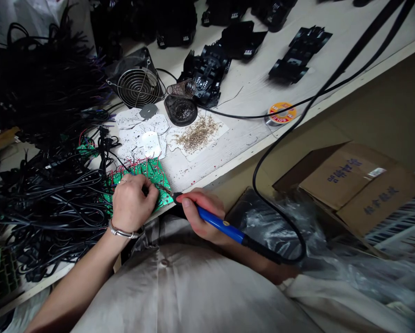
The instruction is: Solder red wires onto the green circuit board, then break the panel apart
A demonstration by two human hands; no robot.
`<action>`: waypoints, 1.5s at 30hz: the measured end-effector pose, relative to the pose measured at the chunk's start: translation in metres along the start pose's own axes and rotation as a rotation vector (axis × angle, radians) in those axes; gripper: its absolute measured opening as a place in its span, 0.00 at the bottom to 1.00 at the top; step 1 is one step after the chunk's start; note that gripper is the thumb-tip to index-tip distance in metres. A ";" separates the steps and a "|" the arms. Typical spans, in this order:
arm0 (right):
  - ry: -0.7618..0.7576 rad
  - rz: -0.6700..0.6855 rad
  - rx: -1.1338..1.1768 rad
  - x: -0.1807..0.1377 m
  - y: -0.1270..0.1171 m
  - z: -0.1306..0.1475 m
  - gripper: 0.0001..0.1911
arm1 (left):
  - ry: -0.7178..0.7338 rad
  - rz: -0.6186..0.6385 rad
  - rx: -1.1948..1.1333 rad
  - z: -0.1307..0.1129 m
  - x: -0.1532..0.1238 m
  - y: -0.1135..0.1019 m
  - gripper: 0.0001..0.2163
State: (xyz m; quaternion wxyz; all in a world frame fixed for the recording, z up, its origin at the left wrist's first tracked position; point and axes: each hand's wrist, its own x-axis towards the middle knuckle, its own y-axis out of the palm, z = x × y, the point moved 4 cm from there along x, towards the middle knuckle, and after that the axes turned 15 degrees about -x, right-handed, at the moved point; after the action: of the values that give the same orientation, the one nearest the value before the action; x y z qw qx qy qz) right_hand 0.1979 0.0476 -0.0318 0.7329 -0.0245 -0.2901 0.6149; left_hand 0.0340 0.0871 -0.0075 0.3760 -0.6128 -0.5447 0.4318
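A green circuit board with several thin red wires along its far side lies at the bench's front edge. My left hand is over it, fingers curled in a pinch; whatever they hold is hidden from me. Wrapped around the blue handle of a soldering iron, my right hand holds it with the tip pointing left at the board, close to my left fingertips. The iron's black cable loops up to the right across the bench edge.
Tangled black cables heap up at left. Behind the board are a fan, a soldering iron stand, brown debris on paper and a solder spool. Black plastic housings lie farther back. A cardboard box is below right.
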 end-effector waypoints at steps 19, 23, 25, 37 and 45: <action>0.179 0.003 0.053 -0.002 -0.012 -0.014 0.07 | 0.074 -0.036 -0.001 -0.001 -0.001 0.000 0.08; 0.165 -0.005 0.029 -0.004 -0.010 -0.013 0.07 | 0.071 -0.033 0.011 -0.001 -0.002 0.000 0.08; 0.157 0.002 0.019 -0.004 -0.010 -0.012 0.07 | 0.060 -0.025 0.016 -0.001 -0.002 0.000 0.09; 0.134 0.017 0.009 -0.004 -0.012 -0.009 0.07 | 0.056 -0.032 0.019 -0.001 -0.002 -0.001 0.09; 0.133 0.016 0.010 -0.005 -0.011 -0.009 0.07 | 0.044 -0.067 -0.015 0.001 -0.004 -0.001 0.09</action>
State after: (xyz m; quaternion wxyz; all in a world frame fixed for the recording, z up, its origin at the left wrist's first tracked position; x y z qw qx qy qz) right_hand 0.2118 0.0435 -0.0369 0.7457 -0.0639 -0.2374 0.6192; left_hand 0.0322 0.0834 -0.0062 0.3975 -0.6065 -0.5595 0.4013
